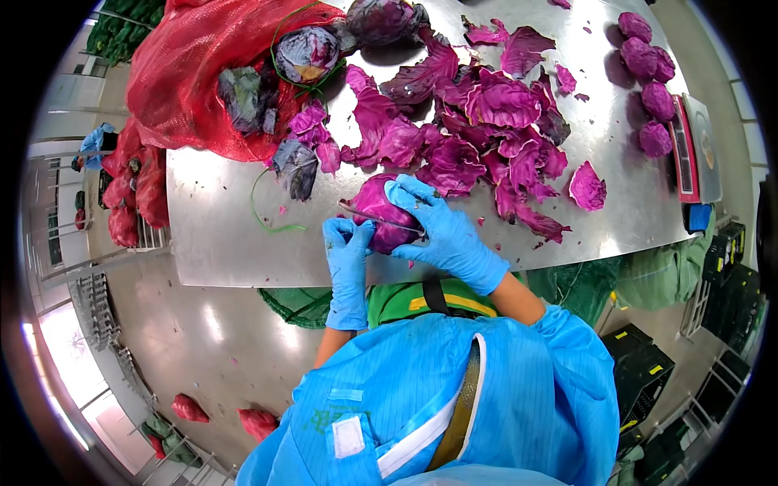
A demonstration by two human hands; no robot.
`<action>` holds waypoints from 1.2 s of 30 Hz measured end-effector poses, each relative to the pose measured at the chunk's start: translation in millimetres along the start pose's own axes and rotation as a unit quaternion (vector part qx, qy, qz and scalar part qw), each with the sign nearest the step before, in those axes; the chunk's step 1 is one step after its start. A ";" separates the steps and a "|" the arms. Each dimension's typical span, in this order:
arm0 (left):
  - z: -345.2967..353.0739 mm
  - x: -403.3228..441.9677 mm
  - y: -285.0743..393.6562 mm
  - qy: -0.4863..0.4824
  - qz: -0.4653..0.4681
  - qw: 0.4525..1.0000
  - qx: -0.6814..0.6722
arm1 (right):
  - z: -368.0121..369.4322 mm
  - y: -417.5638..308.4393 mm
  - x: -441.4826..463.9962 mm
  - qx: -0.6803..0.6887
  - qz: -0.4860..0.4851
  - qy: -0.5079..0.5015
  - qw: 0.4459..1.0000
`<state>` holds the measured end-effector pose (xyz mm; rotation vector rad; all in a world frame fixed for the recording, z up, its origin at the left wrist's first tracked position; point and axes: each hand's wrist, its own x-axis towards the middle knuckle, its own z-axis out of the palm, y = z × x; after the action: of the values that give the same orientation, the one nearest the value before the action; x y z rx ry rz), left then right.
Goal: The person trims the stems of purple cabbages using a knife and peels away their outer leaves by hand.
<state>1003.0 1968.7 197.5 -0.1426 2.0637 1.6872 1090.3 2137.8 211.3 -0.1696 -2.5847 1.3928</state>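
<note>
A purple cabbage (379, 202) is between my two blue-gloved hands, just over the front part of the metal table. My right hand (438, 227) is wrapped round its right side, fingers on the top. At the cabbage's lower left, my left hand (348, 243) has its fingers pinched together, near the end of a thin dark strip that crosses the cabbage; whether this is a leaf edge or a blade I cannot tell. Behind the cabbage lies a heap of loose purple leaves (494, 121). A dark wilted leaf (296, 168) lies to the left.
A red mesh sack (182, 81) with cabbages in its mouth covers the table's (219, 235) back left. Several trimmed cabbages (658, 101) line the right side beside a red-edged scale (701, 150). A green string (263, 215) lies left. Black crates (640, 368) stand below right.
</note>
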 end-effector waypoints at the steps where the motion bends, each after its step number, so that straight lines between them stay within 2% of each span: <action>1: -0.5 0.2 0.0 -0.009 -0.001 1.000 0.004 | 0.2 0.5 -0.6 -0.008 0.003 -0.004 1.000; 4: -0.2 -0.9 7.0 -0.020 -0.023 1.000 -0.001 | -4.4 -0.8 -1.4 -0.007 0.010 -0.053 0.999; 6: 5.7 -4.8 23.1 -0.005 -0.058 0.998 -0.031 | -2.6 -3.5 -2.1 -0.017 0.007 -0.044 0.999; 9: -3.4 2.6 18.9 -0.063 -0.030 0.997 0.027 | 2.5 2.6 -3.6 -0.016 0.000 -0.036 0.999; 12: -18.8 12.2 3.5 -0.092 -0.039 0.994 0.044 | 0.0 3.0 -3.3 -0.016 0.014 -0.044 0.999; 15: -29.2 8.2 17.6 -0.150 -0.101 0.978 -0.106 | 3.2 10.3 -2.0 -0.010 -0.018 -0.017 1.000; 16: -30.6 5.7 16.4 -0.158 -0.074 0.977 -0.120 | 3.9 13.1 -1.3 -0.007 -0.037 0.000 0.999; 19: -13.9 -2.4 14.1 -0.083 -0.059 0.995 -0.016 | 0.7 14.2 -0.7 0.005 -0.036 0.006 0.999; 20: -16.2 6.3 -3.5 -0.084 0.008 0.992 0.095 | 0.1 14.3 -1.1 0.005 -0.041 0.006 0.999; 23: -7.7 -0.6 5.9 -0.054 -0.053 0.997 0.014 | -2.1 13.8 1.2 0.012 -0.049 0.008 0.999; 26: -13.5 4.5 -15.9 -0.025 0.092 0.995 0.002 | -4.8 11.5 0.7 0.030 -0.038 0.009 0.999; 29: -34.6 5.8 -11.6 -0.100 -0.008 0.988 -0.116 | -8.7 14.9 4.0 0.037 -0.048 0.019 0.998; 30: -43.9 8.7 -9.3 -0.109 -0.053 0.986 -0.113 | -8.9 19.2 4.3 0.037 -0.051 0.030 0.998; 33: -79.5 35.1 -28.0 -0.122 0.030 0.991 -0.051 | -8.9 34.4 -0.6 0.082 -0.049 0.065 0.993; 34: -85.3 49.1 -36.3 -0.061 0.289 0.936 0.192 | -8.6 37.8 -3.0 0.105 -0.045 0.075 0.991; 36: -71.1 42.0 0.3 0.023 0.403 0.843 0.354 | -10.1 37.6 -4.3 0.124 -0.037 0.082 0.988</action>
<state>945.2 1910.1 189.9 1.0652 2.8477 1.1202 1097.1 2165.8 184.7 -0.1422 -2.2405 1.5866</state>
